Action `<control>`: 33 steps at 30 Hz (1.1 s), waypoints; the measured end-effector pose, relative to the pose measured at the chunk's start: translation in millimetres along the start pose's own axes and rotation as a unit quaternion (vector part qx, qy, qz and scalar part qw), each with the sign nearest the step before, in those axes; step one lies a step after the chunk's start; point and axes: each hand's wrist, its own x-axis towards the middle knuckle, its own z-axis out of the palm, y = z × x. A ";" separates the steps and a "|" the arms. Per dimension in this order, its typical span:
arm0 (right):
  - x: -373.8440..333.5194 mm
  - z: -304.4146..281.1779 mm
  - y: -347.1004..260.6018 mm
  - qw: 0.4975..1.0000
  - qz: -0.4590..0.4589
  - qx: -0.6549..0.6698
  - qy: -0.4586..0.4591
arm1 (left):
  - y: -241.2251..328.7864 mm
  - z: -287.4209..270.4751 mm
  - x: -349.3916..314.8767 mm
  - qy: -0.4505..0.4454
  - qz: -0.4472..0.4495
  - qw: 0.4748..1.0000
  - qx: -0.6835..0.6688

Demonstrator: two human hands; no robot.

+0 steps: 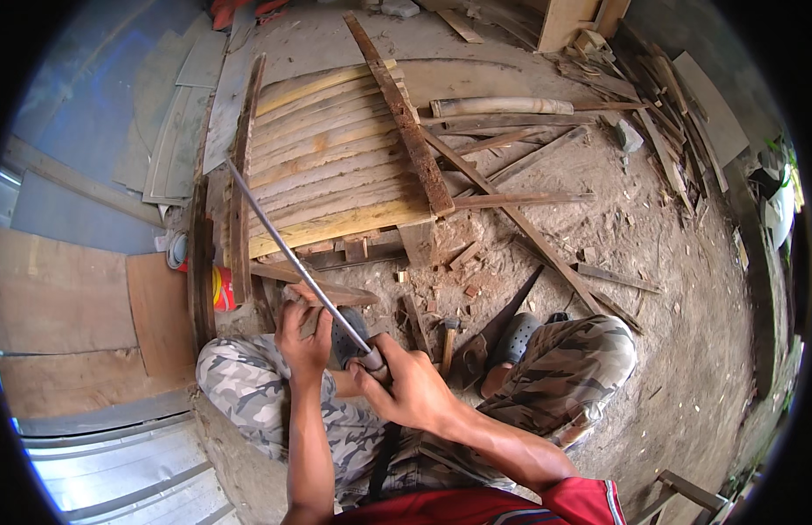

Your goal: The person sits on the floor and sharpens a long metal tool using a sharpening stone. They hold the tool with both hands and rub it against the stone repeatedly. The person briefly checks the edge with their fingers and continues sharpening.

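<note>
One red shirt [449,509]; one rod [296,259] in right hand [414,387].

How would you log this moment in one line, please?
right hand: gripping long metal tool; left hand: beside tool, contact unclear; hammer: on ground; wooden slats: ahead

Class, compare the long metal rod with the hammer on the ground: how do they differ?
The metal rod is long and slender; the hammer is shorter, with a wooden handle. The metal rod is held in the right grip, while the hammer lies on the ground. The metal rod slants away leftward; the hammer points almost straight ahead. Both appear to be hand tools.
</note>
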 end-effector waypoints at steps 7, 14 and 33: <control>1.4 -2.0 -7.4 1.000 0.007 0.015 -0.002 | 2.8 -0.3 0.1 -0.005 0.028 1.000 0.001; 2.3 -6.0 -14.0 0.999 0.023 0.040 0.009 | -2.5 -5.3 -3.9 -0.020 0.024 1.000 0.005; -4.4 0.3 -13.7 0.998 0.042 0.008 -0.034 | -1.2 -8.3 -5.7 -0.024 0.064 0.997 0.045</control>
